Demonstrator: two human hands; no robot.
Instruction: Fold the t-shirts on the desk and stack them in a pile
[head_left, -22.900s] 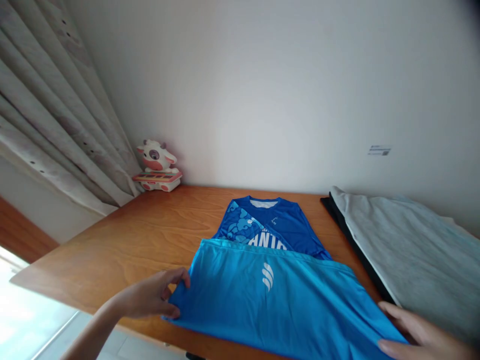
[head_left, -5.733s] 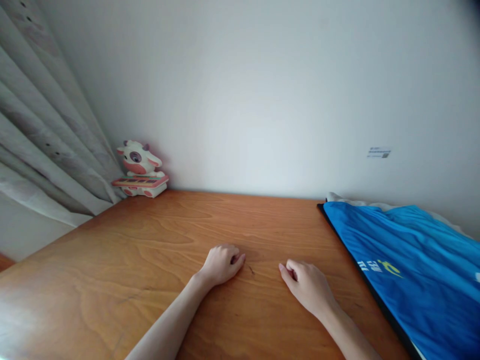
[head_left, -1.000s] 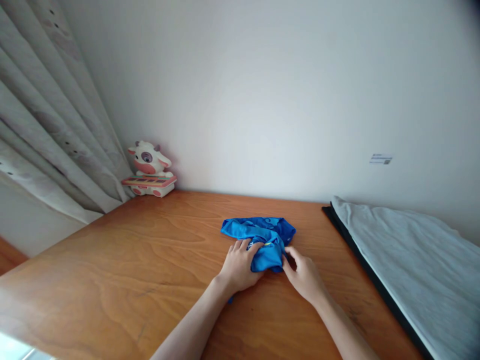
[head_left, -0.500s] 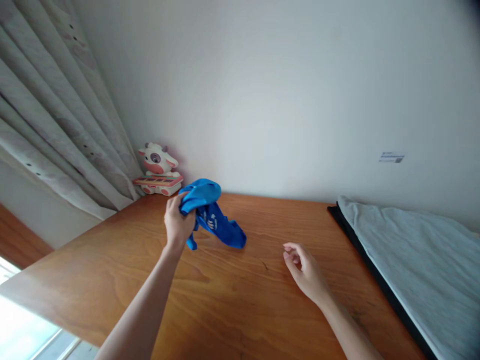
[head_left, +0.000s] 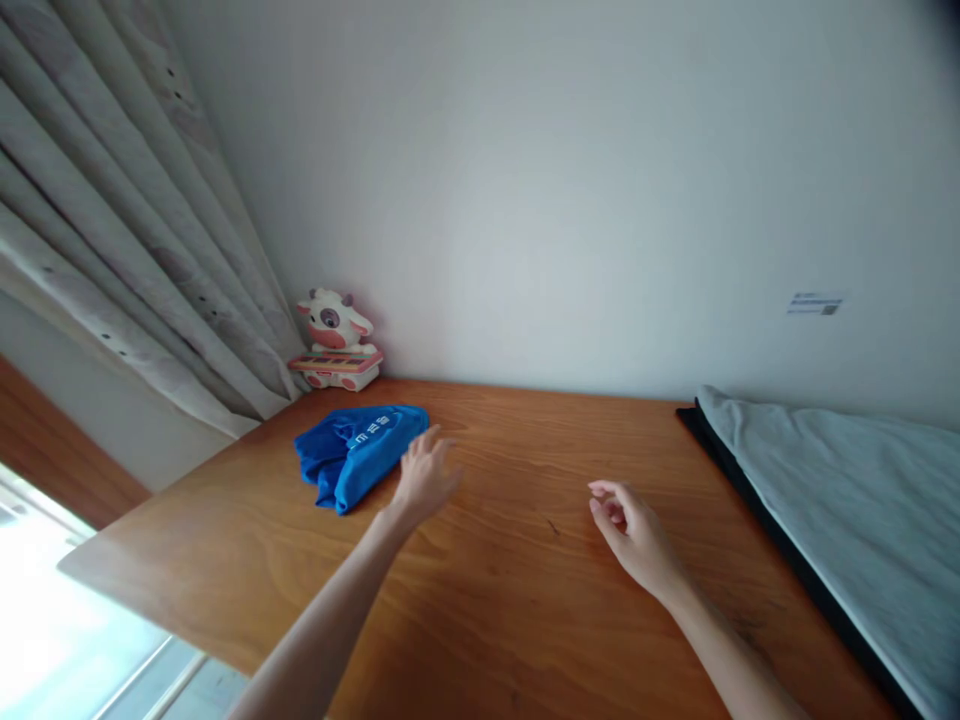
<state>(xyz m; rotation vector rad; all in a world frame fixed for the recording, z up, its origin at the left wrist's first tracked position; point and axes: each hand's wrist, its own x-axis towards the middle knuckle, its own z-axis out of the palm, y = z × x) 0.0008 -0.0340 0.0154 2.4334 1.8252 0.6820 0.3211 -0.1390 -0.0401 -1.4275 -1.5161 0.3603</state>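
Loosely crumpled blue garment [head_left: 367, 445] with white lettering, left fingers [head_left: 429, 472] spread beside it, right fingers [head_left: 613, 512] curled, slightly parted.

The one view looks from the person's head, forward and slightly down over the wooden desk [head_left: 495, 590], facing the pale wall [head_left: 555, 200] behind it, within arm's reach of the left hand [head_left: 426, 477] and right hand [head_left: 628, 530]

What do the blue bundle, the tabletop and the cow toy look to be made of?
The blue bundle looks like smooth synthetic sportswear cloth, given its soft folds and slight sheen. The tabletop seems varnished wood or wood veneer: brown grain shows under a soft gloss. The cow toy is probably smooth moulded plastic, judging by its rounded, evenly coloured shapes.
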